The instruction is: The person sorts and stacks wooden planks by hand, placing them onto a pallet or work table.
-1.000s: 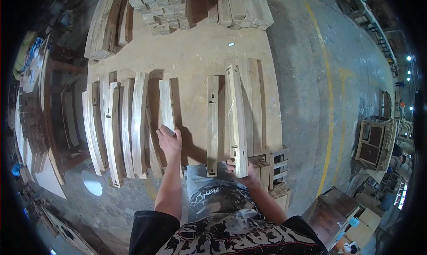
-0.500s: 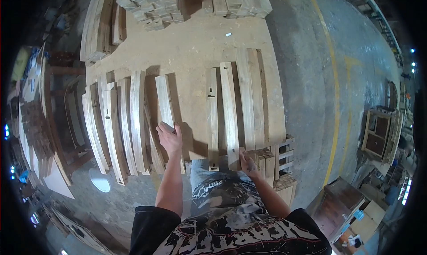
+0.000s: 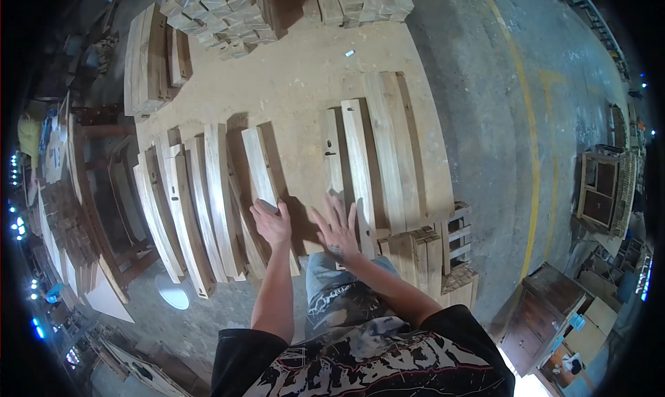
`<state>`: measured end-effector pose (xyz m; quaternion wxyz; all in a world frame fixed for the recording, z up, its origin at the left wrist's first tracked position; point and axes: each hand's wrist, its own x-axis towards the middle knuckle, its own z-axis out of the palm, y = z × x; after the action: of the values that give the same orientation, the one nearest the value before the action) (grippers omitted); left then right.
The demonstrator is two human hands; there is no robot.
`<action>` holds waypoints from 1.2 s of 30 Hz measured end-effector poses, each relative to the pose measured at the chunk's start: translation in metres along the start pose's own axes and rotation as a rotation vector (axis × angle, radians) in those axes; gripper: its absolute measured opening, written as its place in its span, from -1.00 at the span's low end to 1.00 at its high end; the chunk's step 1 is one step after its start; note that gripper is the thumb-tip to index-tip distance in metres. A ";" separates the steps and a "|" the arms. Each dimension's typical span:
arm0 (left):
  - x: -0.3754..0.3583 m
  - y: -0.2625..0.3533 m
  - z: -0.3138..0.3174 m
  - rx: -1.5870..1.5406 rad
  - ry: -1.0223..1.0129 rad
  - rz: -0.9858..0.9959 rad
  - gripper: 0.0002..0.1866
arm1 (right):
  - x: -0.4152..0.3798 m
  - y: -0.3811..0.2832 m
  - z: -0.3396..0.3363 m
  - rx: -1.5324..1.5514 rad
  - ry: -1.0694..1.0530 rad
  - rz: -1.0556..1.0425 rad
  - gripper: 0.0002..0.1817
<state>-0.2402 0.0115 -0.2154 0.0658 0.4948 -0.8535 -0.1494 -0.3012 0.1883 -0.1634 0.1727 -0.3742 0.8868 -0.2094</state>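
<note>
My left hand grips the near part of a short pale wooden piece, its thumb and fingers around it. With fingers spread, my right hand lies over the near part of a narrow slotted wooden piece. Just right of that hand is a longer wooden rail with a hole near its far end. Wider boards lie beside it. To the left of my left hand several curved wooden pieces lie side by side, some with slots.
The pieces lie on a worktable. Stacked wood blocks and more boards stand at its far edge, with tall boards at far left. Below the right edge is a wood stack. A cabinet stands at lower right.
My right hand has left the near end of the longer rail and moved left over the slotted piece, fingers now spread. My left hand stays on the short piece. The view has shifted slightly.
</note>
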 end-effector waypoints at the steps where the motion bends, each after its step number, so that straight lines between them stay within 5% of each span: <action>1: 0.002 0.001 -0.001 0.001 0.001 -0.008 -0.41 | 0.007 0.005 0.005 0.008 0.035 0.023 -0.22; 7: 0.000 -0.003 0.003 -0.003 -0.010 -0.018 -0.39 | 0.016 0.062 -0.015 -0.043 0.119 0.075 -0.20; 15: 0.001 -0.001 0.004 -0.009 -0.026 -0.027 -0.39 | 0.043 0.097 -0.049 -0.107 0.334 0.402 0.07; 36: 0.002 -0.006 0.004 -0.052 -0.048 -0.009 -0.40 | 0.085 0.167 -0.068 -0.304 0.395 0.447 0.07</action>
<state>-0.2373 0.0077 -0.2214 0.0575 0.4929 -0.8486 -0.1836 -0.4879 0.2478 -0.2019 -0.0185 -0.1440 0.9843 -0.1001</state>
